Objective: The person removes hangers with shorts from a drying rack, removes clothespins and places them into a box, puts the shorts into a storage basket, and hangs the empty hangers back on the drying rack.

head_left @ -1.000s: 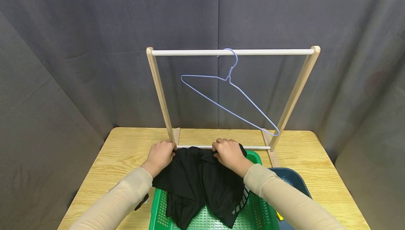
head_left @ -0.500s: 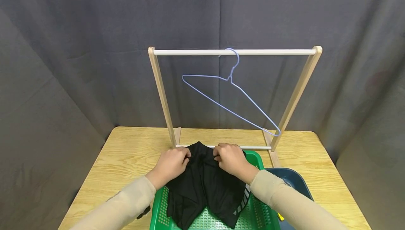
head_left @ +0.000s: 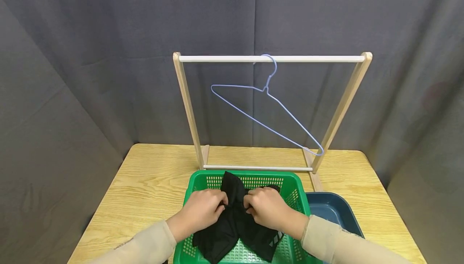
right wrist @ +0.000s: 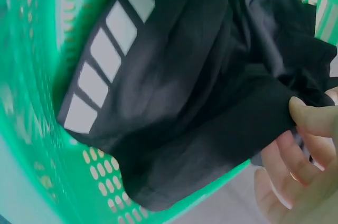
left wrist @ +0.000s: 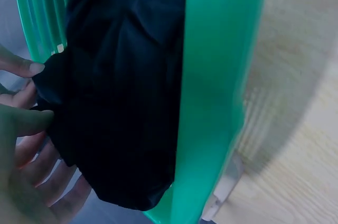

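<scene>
Black shorts [head_left: 232, 187] with pale slanted blocks down one side hang partly into a green perforated basket [head_left: 250, 173]. My left hand [head_left: 201, 211] pinches the waist edge at the left; thumb and fingers show at the cloth in the left wrist view. At the right, my right hand [head_left: 270, 209] grips the same edge, its thumb on top of the black fabric [right wrist: 185, 102] in the right wrist view. Both hands are close together above the basket. A corner of cloth sticks up between them. The lower legs of the shorts reach toward the basket floor.
Behind the basket stands a wooden rack with a white top bar [head_left: 217, 59] and a low white bar [head_left: 253, 168]. A lilac hanger [head_left: 267, 88] hangs tilted from the top bar. A dark blue basin [head_left: 322, 207] sits right of the basket. Grey curtains [head_left: 108, 74] surround the table [head_left: 152, 171].
Both hands have come nearer the body and down into the basket with the shorts. The left hand has moved right, toward the right hand. The basket's far rim is now uncovered.
</scene>
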